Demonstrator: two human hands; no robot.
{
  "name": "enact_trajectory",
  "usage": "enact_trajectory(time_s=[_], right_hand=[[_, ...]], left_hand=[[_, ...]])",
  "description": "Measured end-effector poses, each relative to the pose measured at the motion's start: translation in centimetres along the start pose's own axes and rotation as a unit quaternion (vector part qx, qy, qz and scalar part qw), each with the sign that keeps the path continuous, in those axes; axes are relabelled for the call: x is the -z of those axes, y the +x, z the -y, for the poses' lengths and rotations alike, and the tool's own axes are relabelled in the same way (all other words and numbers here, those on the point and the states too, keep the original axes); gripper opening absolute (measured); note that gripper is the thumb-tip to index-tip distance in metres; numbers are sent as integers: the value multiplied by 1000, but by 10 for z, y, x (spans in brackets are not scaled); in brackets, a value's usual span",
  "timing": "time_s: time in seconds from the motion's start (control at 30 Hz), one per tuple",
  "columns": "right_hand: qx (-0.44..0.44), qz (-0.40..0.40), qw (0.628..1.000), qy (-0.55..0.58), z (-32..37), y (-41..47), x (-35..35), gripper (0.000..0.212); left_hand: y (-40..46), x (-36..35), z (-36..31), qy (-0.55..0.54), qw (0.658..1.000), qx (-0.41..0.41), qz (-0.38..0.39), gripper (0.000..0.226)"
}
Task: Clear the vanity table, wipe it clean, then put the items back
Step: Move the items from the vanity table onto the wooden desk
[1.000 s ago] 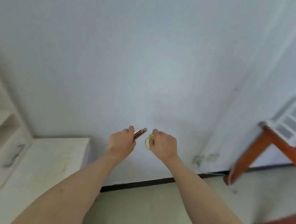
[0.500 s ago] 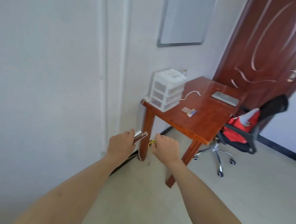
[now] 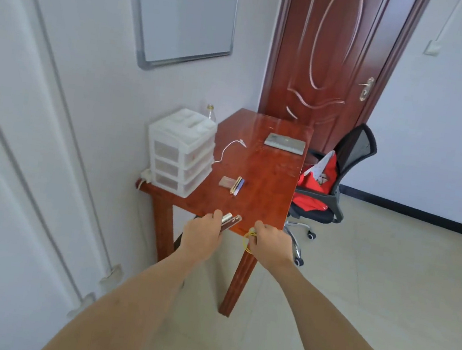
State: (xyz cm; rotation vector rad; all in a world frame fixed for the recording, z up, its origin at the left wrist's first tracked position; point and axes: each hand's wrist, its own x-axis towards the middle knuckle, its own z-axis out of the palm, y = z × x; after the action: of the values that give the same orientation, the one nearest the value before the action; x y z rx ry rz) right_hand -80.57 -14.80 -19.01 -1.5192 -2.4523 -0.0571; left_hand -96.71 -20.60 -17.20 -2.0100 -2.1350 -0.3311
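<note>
Left hand (image 3: 203,234) grips a small bundle of slim tubes (image 3: 230,221), apparently cosmetic sticks, their ends jutting over the near edge of the red wooden table (image 3: 270,177); right hand (image 3: 270,244) is closed around a yellow hair band (image 3: 247,241) and possibly another small item hidden in the fist. Both hands hover at the table's near edge, so the items appear to be on their way to being set down. Risks, as judged: the tubes are round and the varnished top looks slick, so a stick laid close to the edge could roll off to the tiled floor; releasing several at once could scatter them; the light band could slip from the fingers unnoticed. Already on the tabletop lie a flat brownish case with two sticks (image 3: 232,184) beside it (gold and blue, touching or nearly so), a white cable (image 3: 229,148) curling from the clear drawer organiser (image 3: 180,152) at the wall side, and a grey flat object (image 3: 285,143) near the far edge. A small bottle (image 3: 210,112) stands behind the organiser. Between the hands and the case the surface is bare, so nothing blocks a placement there; the cable could snag anything slid toward the organiser. An office chair (image 3: 338,174) holding red fabric crowds the table's right side.
</note>
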Motion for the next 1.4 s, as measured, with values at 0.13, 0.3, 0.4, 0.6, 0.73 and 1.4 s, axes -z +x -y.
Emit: enact_trajectory(time_s=[0.13,0.3,0.4,0.6,0.73,1.4], right_hand=[[-48,1,999,11,-22,54,-18,17],[-96,11,995,20,-54,107,-46,19],[-100,25,994,18,-75,139,-66,19],[-78,68,994,24,-127,217,-108,23],[-55,125,990,36,-158,263,-134,23],[-22,60,997,48,-192,295,-235,42]], left_hand=[[73,-24,9,-24,999,-35,29,28],[145,-61,5,-61,994,-53,70,34],[184,-89,-2,-60,993,-61,85,38],[263,-152,-15,-54,990,-34,124,34],[308,-187,-24,-67,983,-2,171,32],[397,-293,-35,-93,961,27,259,46]])
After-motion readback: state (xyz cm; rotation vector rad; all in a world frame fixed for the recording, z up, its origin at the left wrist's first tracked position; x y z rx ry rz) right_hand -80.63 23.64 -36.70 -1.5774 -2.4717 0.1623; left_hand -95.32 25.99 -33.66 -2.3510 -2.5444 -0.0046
